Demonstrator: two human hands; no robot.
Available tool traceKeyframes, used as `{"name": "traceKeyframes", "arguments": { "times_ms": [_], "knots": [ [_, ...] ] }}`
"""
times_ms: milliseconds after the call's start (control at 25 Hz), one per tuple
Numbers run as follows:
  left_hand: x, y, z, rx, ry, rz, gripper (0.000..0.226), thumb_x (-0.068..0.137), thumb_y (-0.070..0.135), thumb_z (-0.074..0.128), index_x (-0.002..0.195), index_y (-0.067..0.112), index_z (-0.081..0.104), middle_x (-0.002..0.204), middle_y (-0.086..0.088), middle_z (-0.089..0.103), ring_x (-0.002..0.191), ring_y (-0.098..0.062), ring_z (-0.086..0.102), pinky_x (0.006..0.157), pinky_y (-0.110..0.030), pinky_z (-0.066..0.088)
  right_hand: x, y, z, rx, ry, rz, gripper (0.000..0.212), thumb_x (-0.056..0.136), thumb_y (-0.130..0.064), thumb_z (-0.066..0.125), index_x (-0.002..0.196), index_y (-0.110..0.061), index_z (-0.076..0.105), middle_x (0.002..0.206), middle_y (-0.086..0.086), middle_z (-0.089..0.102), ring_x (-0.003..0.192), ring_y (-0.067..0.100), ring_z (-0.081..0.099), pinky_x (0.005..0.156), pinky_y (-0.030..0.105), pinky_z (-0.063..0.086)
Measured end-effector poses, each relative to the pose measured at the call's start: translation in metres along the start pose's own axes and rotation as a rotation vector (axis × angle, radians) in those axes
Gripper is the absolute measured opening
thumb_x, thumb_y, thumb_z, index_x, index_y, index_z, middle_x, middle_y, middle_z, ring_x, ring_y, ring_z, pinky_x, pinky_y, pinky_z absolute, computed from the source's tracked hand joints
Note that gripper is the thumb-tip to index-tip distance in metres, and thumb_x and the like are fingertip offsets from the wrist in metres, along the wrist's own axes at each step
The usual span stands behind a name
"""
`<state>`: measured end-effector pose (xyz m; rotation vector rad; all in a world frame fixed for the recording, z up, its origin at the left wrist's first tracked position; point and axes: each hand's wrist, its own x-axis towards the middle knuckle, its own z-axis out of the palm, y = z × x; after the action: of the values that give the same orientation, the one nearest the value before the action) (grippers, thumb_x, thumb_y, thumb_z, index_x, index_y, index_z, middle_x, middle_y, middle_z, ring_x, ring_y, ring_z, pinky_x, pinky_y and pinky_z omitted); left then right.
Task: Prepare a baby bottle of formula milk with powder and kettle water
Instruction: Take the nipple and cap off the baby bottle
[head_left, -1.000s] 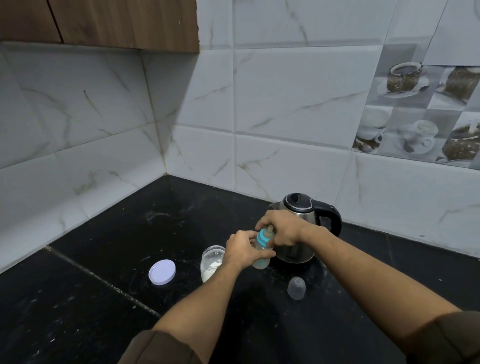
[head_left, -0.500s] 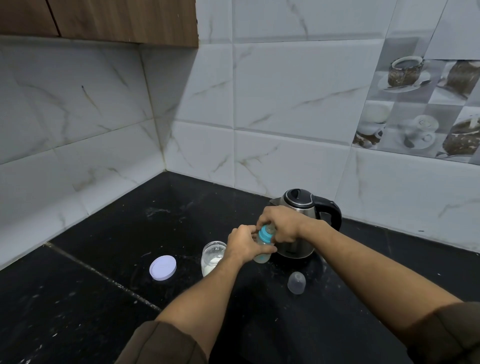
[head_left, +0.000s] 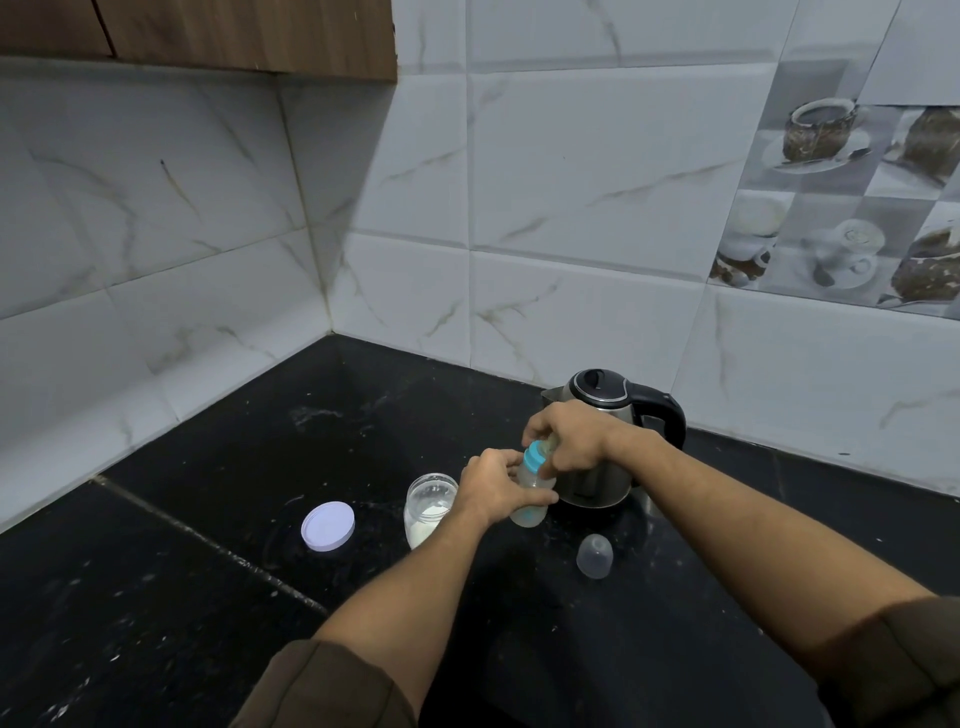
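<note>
A small clear baby bottle (head_left: 529, 512) with a blue collar (head_left: 535, 459) stands upright over the black counter, in front of the steel kettle (head_left: 602, 415). My left hand (head_left: 493, 486) is wrapped around the bottle's body. My right hand (head_left: 566, 439) grips the blue collar and teat from above, hiding the teat. An open glass jar (head_left: 428, 506) with white powder sits just left of the bottle. The jar's white lid (head_left: 328, 526) lies flat further left. The clear bottle cap (head_left: 595, 556) rests on the counter to the right.
The black stone counter (head_left: 208, 597) meets white marble-look tiled walls (head_left: 156, 260) in a corner. A wooden cabinet (head_left: 234, 36) hangs above at the upper left. The kettle's black handle (head_left: 667, 415) points right, close to the back wall.
Both hands stay on the bottle; my right hand has shifted slightly on the blue collar. The view has tilted a little downward. Nothing else on the counter has moved.
</note>
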<state>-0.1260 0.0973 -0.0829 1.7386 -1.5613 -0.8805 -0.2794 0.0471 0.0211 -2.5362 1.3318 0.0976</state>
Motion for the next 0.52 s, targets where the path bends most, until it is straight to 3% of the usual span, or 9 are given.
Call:
{"name": "traceKeyframes", "arguments": {
  "times_ms": [240, 360, 520],
  "knots": [
    [-0.012, -0.014, 0.015, 0.005, 0.054, -0.068, 0.053, 0.062, 0.049, 0.096, 0.106, 0.028, 0.076, 0.096, 0.011, 0.078, 0.093, -0.008, 0.073, 0.090, -0.038, 0.061, -0.014, 0.015, 0.008, 0.032, 0.069, 0.044, 0.041, 0.076, -0.033, 0.084, 0.113, -0.024, 0.067, 0.104, -0.007, 0.066, 0.093, 0.015, 0.061, 0.076, 0.026, 0.045],
    [-0.018, -0.017, 0.024, 0.003, 0.083, -0.085, 0.054, 0.066, 0.047, 0.094, 0.112, 0.028, 0.074, 0.102, 0.009, 0.078, 0.098, -0.011, 0.072, 0.093, -0.040, 0.059, -0.029, 0.025, 0.025, 0.014, 0.027, 0.091, 0.036, 0.074, -0.038, 0.085, 0.100, -0.029, 0.061, 0.095, -0.011, 0.063, 0.091, 0.016, 0.061, 0.073, 0.028, 0.046],
    [-0.022, -0.020, 0.032, -0.004, 0.145, -0.121, 0.050, 0.069, 0.046, 0.091, 0.111, 0.028, 0.073, 0.103, 0.007, 0.077, 0.101, -0.016, 0.071, 0.095, -0.041, 0.057, -0.047, 0.028, 0.054, -0.068, -0.081, 0.132, 0.039, 0.073, -0.041, 0.086, 0.103, -0.029, 0.065, 0.098, -0.007, 0.065, 0.092, 0.018, 0.062, 0.078, 0.032, 0.054]
  ]
}}
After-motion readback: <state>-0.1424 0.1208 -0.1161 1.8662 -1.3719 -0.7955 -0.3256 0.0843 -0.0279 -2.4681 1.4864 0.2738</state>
